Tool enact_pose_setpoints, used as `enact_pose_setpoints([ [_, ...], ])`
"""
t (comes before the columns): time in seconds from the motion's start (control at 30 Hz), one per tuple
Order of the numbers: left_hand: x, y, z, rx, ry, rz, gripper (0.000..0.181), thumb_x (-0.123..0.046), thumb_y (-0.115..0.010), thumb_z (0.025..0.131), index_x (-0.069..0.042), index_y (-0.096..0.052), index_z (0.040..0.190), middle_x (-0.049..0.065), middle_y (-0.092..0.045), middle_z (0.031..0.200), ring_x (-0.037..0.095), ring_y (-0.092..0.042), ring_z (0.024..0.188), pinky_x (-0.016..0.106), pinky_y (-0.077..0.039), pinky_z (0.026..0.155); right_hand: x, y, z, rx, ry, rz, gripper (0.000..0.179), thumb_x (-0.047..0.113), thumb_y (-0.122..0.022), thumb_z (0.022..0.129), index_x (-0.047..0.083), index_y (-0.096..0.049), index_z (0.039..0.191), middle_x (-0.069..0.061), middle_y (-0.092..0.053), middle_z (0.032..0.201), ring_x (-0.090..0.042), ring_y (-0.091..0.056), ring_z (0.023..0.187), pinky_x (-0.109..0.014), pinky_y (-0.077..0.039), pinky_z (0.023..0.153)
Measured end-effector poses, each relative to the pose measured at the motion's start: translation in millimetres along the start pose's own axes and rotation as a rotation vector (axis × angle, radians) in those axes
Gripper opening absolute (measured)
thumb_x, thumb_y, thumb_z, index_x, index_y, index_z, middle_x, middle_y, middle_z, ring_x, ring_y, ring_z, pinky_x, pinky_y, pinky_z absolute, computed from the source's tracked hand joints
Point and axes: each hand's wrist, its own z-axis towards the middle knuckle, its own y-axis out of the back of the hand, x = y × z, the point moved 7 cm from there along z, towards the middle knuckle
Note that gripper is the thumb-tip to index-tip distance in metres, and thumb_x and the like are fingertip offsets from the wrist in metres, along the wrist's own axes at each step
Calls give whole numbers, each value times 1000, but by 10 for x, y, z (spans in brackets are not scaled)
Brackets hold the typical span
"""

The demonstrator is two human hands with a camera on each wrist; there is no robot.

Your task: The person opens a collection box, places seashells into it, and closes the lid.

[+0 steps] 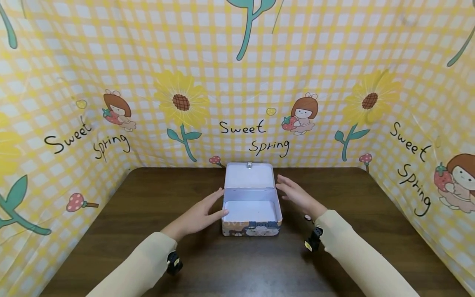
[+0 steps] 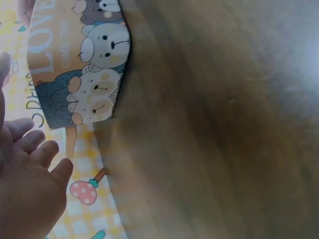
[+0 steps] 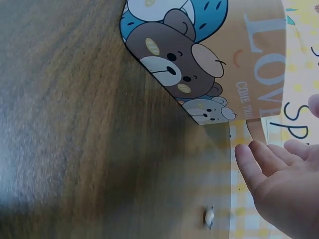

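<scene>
A rectangular lunch-box-style tin (image 1: 250, 229) stands at the middle of the table, its lid (image 1: 249, 176) hinged up and back and its white inside showing. Cartoon bears and the word LOVE decorate the walls, as the left wrist view shows on the tin (image 2: 99, 64). My left hand (image 1: 200, 212) is at the left side with fingers extended and the thumb by the top rim; contact is unclear. On the other side, my right hand (image 1: 297, 196) holds its straight fingers beside the lid and back corner. Neither hand grips anything.
A small pale object (image 3: 209, 217), its kind unclear, lies on the dark wooden table (image 1: 163, 185) under the right wrist. A yellow checked cloth (image 1: 237, 90) printed with flowers encloses the table's back and sides. A metal clasp (image 1: 249, 165) tops the raised lid.
</scene>
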Motion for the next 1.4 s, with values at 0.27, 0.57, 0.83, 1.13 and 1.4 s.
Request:
enact_pose_setpoints([
  [0.27,52,-130,-106,-3,11,-69,76,-47,-55,102,-11,-22,161,9,-14,166,34,-16,150,58,-20,116,38,49,-78,6,13,-26,61,26,-42,109,2,-19,159,-25,-22,160,-41,-30,144,-57,-32,111],
  [0.57,93,-194,-130,-28,5,-74,75,-45,-54,103,-11,-21,161,11,-19,165,31,-19,150,57,-21,116,48,155,-179,21,61,-100,52,23,-38,111,-5,-29,153,-31,-35,153,-44,-43,135,-56,-37,107],
  [0.83,76,-207,-134,-48,-4,-163,72,-37,-57,104,-7,-23,160,16,-26,162,35,-30,145,55,-30,112,16,316,-284,10,51,-159,48,22,-38,111,-7,-39,149,-30,-47,145,-40,-53,127,-53,-42,105],
  [1.13,110,-223,-113,-66,-52,-227,71,-29,-62,102,-4,-26,158,19,-30,158,35,-35,142,53,-36,109,-71,539,-420,-9,87,-234,41,22,-51,107,-4,-54,139,-27,-58,134,-44,-56,121,-59,-39,104],
  [1.4,123,-237,-104,-70,-65,-256,71,-27,-63,101,-5,-27,158,22,-30,157,37,-36,141,54,-36,109,-179,721,-498,-52,68,-279,40,22,-53,106,-3,-57,137,-26,-59,132,-44,-56,120,-55,-47,97],
])
